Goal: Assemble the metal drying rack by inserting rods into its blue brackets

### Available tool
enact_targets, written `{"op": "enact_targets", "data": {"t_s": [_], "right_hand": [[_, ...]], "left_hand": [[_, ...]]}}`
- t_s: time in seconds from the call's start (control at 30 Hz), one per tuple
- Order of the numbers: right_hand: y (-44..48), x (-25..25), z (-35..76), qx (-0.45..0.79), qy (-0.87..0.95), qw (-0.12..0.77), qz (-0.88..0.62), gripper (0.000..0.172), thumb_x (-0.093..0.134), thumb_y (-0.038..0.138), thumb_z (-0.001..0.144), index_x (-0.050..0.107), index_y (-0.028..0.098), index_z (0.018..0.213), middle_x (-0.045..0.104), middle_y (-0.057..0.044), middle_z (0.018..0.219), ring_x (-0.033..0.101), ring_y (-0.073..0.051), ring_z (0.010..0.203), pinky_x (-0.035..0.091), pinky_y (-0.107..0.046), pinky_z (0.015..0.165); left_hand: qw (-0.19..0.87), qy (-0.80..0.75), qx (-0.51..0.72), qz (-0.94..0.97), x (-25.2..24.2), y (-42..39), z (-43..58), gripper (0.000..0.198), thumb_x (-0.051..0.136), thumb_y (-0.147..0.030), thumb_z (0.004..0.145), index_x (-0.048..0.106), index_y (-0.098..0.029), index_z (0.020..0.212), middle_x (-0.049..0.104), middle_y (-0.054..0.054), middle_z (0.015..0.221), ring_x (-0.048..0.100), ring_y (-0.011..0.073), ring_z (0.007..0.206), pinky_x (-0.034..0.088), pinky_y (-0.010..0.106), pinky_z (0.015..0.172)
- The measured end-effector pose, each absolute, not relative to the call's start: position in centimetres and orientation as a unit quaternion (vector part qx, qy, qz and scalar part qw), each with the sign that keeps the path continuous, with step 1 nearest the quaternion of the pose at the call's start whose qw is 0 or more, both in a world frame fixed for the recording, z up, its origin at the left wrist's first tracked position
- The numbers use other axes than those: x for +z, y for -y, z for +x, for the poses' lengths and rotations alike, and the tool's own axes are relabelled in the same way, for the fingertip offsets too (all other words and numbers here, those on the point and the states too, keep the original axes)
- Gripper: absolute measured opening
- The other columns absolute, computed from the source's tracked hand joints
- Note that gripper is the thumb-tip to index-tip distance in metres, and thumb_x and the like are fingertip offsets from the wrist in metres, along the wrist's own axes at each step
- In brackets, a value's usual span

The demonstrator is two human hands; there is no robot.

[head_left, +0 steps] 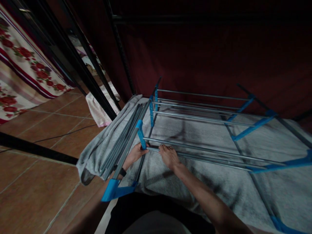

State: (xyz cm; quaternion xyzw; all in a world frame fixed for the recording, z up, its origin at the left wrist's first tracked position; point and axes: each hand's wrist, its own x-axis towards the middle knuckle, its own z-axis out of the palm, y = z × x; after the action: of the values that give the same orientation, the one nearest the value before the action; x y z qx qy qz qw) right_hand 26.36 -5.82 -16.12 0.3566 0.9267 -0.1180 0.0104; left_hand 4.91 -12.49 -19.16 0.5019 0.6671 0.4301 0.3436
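Note:
A partly assembled rack of grey metal tubes and blue plastic connectors lies across a grey cloth (pixel 192 126). My left hand (pixel 135 154), with a dark band at the wrist, closes around the lower end of a blue connector (pixel 141 134) on the rack's left side. My right hand (pixel 168 157) grips a thin metal tube (pixel 153 149) just to the right of that connector; the tube's end meets the connector. Another tube (pixel 195 145) runs above it towards the right side. My left fingertips are partly hidden behind the connector.
A bundle of loose grey tubes (pixel 122 141) lies on the cloth to the left. Dark metal posts (pixel 96 76) stand at the left, above a tiled floor (pixel 46 139). A striped cloth (pixel 102 109) lies on the floor, and a dark red curtain (pixel 207 58) hangs behind.

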Motion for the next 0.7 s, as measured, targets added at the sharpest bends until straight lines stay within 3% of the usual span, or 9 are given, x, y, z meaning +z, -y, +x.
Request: {"op": "enact_targets", "data": {"t_s": [0.7], "right_hand": [[5.7,-13.7,26.6,-0.118,-0.926,-0.02,0.357,0.029,0.04,0.03,0.107,0.064,0.023,0.122,0.072,-0.007,0.124,0.068,-0.022,0.107,0.047,-0.033,0.093]], "left_hand": [[0.351,-0.646,0.433,0.521,-20.9,12.4,4.5,0.015,0.072,-0.026,0.074,0.065,-0.017,0.084,0.066,0.004,0.086,0.06,0.0232,0.086,0.052,0.035,0.083]]}}
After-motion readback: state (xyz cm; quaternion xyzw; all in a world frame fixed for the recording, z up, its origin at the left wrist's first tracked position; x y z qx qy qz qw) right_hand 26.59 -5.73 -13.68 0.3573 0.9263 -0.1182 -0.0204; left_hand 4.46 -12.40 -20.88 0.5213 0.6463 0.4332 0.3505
